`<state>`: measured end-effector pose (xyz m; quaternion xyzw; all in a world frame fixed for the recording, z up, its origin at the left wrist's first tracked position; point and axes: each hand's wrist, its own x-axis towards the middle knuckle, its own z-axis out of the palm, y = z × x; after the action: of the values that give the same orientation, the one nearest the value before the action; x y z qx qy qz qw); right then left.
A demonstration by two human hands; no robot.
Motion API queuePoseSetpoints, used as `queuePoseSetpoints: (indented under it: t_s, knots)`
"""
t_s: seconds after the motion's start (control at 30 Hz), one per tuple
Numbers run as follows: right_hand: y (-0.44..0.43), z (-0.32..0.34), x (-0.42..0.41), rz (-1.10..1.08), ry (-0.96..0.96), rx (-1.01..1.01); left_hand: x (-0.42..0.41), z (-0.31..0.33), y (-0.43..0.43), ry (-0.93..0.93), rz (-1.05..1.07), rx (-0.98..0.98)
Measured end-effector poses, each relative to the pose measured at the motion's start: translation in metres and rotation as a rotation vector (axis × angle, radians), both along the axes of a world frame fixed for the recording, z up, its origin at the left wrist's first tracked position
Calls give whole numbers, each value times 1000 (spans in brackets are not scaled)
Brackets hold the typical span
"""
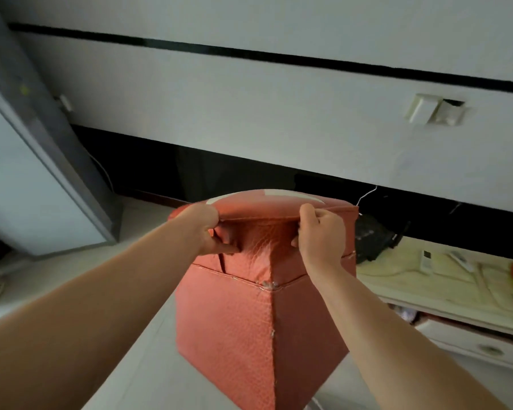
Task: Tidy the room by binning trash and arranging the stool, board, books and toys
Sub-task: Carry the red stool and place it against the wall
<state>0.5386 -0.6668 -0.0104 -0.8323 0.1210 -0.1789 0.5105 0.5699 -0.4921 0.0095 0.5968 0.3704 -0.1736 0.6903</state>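
I see red stool (pixel 258 321) in middle of view, near wall (pixel 249 99), corner toward me. Both hands grip stool's padded top: left hand (pixel 206 229) pinches cover at left, right hand (pixel 320 235) at right. Low cabinet (pixel 456 291) beside stool, on right.

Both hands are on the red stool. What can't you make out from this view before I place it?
All in the head view:
Nearest bottom corner of the stool: cut off by the lower edge, so floor contact is unclear.
Fingertips of the left hand and right hand: tucked under the cushion rim.
Black object behind the stool: half hidden by it, too dark.
Small items on the cream cloth: blurred.
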Motion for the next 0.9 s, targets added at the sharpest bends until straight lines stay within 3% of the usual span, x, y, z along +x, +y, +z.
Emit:
queuePoseSetpoints:
  t_s: [0.3,0.57,0.9]
  knots:
    - [140,-29,41,280,82,13,2,-19,144,15,129,161]
    - [235,-66,95,432,237,-7,28,-69,240,83,343,31]
    - [330,-141,217,469,407,-83,140,-142,328,213,497,-11]
